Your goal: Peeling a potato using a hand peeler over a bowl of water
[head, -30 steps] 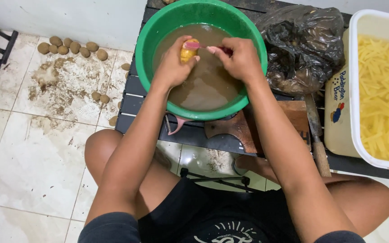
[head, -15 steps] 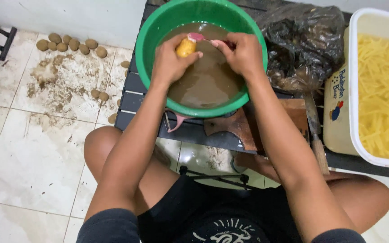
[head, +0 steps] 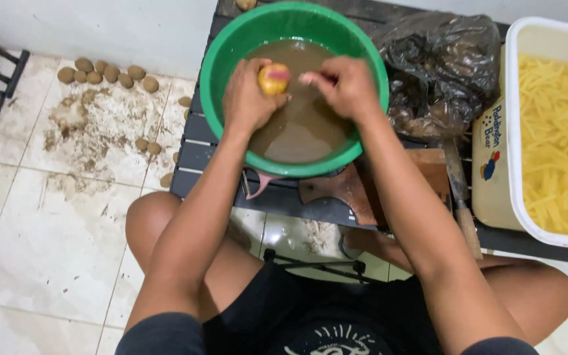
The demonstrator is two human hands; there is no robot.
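Note:
A green basin (head: 221, 85) of muddy brown water sits on a dark slatted table (head: 195, 154). Over the water, my left hand (head: 248, 98) grips a yellow potato (head: 273, 77). My right hand (head: 340, 84) is beside it, fingers pinched on a small pink peeler that touches the potato's right side; most of the tool is hidden by the fingers.
A black plastic bag (head: 445, 62) lies right of the basin. A white tub of cut potato strips (head: 557, 138) stands at the far right. A wooden board (head: 363, 190) and a wooden-handled knife (head: 463, 204) lie near the table's front edge. Unpeeled potatoes (head: 106, 72) sit on the dirty tiled floor.
Both hands with the potato have stayed over the basin; the potato has turned slightly in my left hand while my right hand keeps working against it.

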